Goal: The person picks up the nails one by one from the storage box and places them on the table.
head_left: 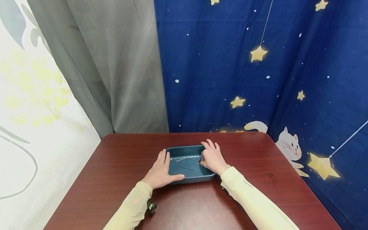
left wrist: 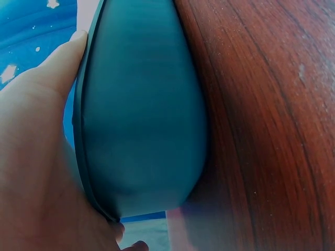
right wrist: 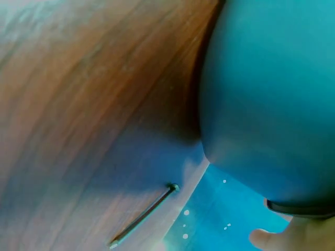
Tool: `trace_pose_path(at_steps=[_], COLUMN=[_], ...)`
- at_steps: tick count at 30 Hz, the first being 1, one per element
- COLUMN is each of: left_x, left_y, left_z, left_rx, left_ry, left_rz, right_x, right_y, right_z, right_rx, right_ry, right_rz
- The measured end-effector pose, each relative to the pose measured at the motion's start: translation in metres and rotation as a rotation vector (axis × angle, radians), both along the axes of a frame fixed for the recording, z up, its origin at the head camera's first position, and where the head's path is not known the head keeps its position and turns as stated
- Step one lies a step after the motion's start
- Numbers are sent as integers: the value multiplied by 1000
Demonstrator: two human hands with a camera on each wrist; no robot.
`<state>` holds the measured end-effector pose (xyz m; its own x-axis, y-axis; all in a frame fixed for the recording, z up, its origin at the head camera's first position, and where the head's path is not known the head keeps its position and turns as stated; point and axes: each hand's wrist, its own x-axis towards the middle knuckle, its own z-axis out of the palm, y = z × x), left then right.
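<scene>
A dark teal plastic tray (head_left: 188, 179) with rounded corners stands on the table. Several thin metal nails (head_left: 187, 168) lie scattered on its floor. My left hand (head_left: 159, 172) holds the tray's left end, thumb along the near rim and fingers at the far left side. The left wrist view shows this hand along the rim of the tray (left wrist: 141, 115). Reaching in over the right end, my right hand (head_left: 213, 159) has thumb and forefinger together at nails by the right wall, seemingly pinching; the fingertips are partly hidden. Its other fingers stay raised.
In the right wrist view a single nail (right wrist: 144, 215) lies on the table outside the tray. Dark marks (head_left: 271, 178) show on the red-brown wooden table (head_left: 120, 163) at the right. Grey and blue star-patterned curtains (head_left: 212, 70) hang behind the table's far edge.
</scene>
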<state>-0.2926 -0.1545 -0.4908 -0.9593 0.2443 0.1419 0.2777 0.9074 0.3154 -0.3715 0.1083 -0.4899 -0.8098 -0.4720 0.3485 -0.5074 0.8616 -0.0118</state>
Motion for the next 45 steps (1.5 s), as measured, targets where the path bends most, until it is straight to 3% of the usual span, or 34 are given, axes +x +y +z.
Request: trace_pose_path(at_steps=[16,30,45], left_x=[-1,2,-3], left_y=[6,2,1], left_z=[-4,-2,-5], left_rx=[-5,-3,-9], left_ry=[-15,-26,-11], left_rz=[-16,-8,4], right_x=[13,25,32], right_y=[0,-9,-6], right_z=[2,12,27], right_rx=[-17,-56,-100], right_ry=[85,159,160], right_rz=[157,220,237])
